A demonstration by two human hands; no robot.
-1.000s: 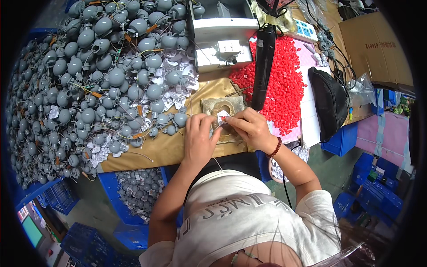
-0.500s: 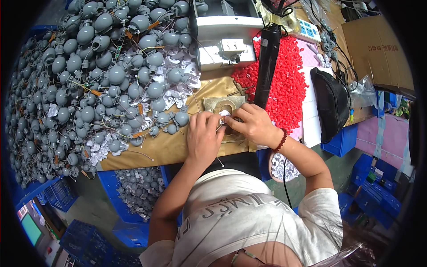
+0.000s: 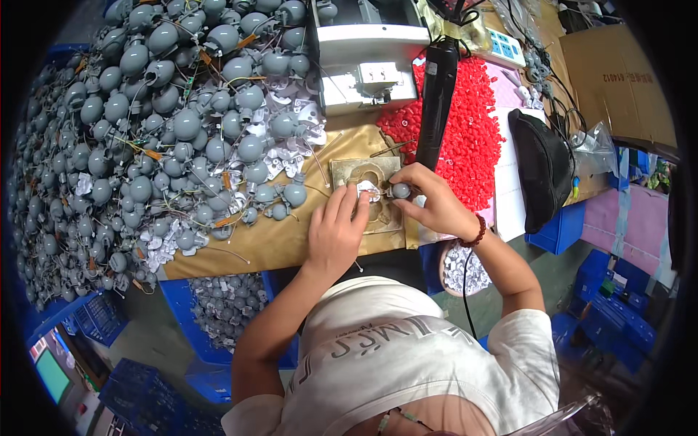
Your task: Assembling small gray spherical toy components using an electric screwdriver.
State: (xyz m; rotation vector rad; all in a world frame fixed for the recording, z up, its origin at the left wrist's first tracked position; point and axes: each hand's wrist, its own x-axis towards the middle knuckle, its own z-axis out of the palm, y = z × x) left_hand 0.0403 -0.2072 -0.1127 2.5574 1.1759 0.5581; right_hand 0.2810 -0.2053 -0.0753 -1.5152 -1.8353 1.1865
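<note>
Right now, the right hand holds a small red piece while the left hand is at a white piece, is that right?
Not quite: the head view shows the right hand holding a grey ball. The left hand is indeed at a white piece.

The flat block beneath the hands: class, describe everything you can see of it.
The block is squarish, dull grey-tan, perhaps metal, with worn-looking surfaces. A rounded recess shows in its upper half; another hollow is partly visible below. It lies flat on the golden-brown table covering. A small white piece sits over its middle, at the fingertips of the left hand. The right hand holds a grey ball over its right edge; whether they touch is unclear.
</note>
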